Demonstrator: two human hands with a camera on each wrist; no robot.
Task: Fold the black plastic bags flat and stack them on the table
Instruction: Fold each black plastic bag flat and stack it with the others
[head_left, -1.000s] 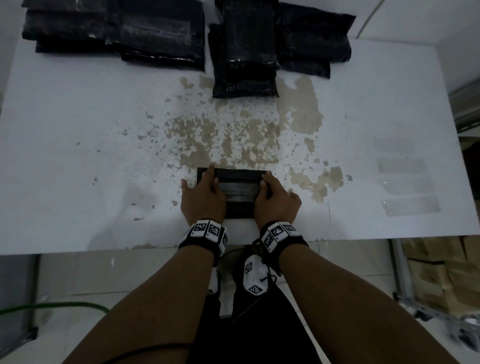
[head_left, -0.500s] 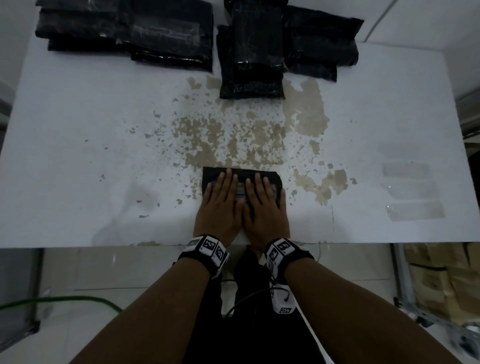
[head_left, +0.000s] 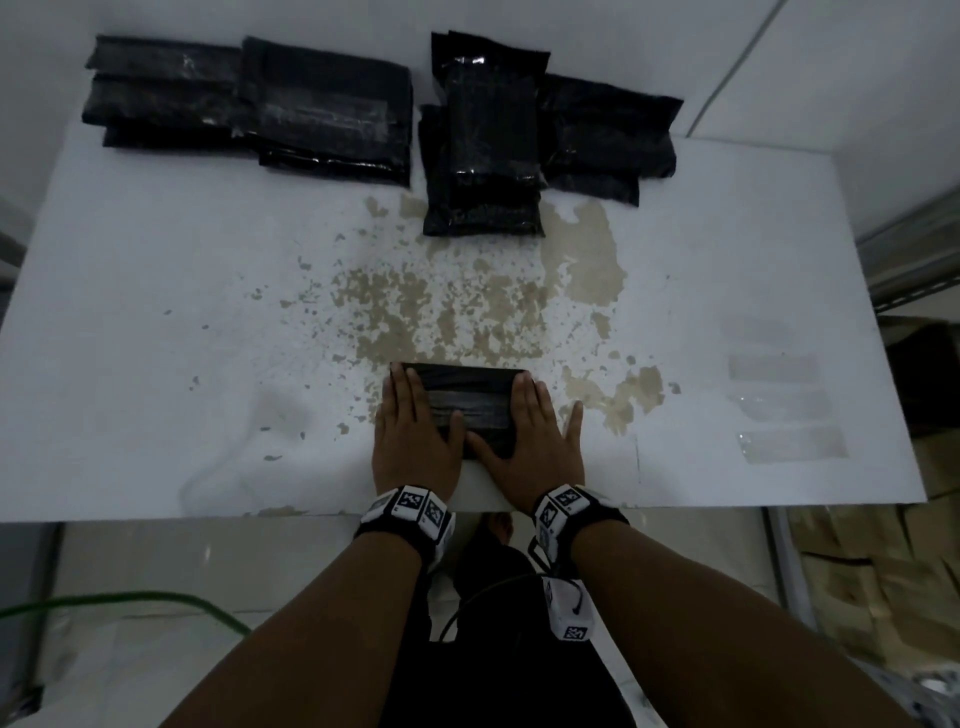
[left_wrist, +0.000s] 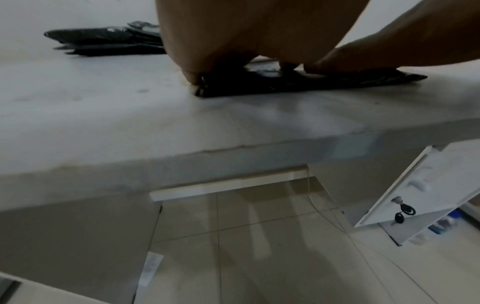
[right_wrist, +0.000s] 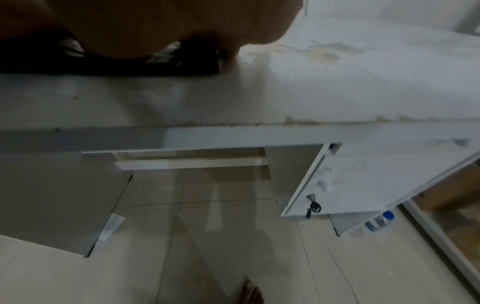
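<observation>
Both hands (head_left: 470, 441) spread apart across bag (head_left: 467, 397).

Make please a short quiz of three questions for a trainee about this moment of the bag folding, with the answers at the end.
1. True or false: both hands lie flat, with straight fingers, on the folded bag near the front edge of the table.
2. Multiple choice: where are the stacks of black bags? A) at the far edge of the table; B) on the floor; C) under the right hand.
3. What lies on the table's right side, away from the hands?

Key
1. True: the left hand covers the bag's left end, the right hand its right end.
2. A.
3. Strips of clear tape.
</observation>
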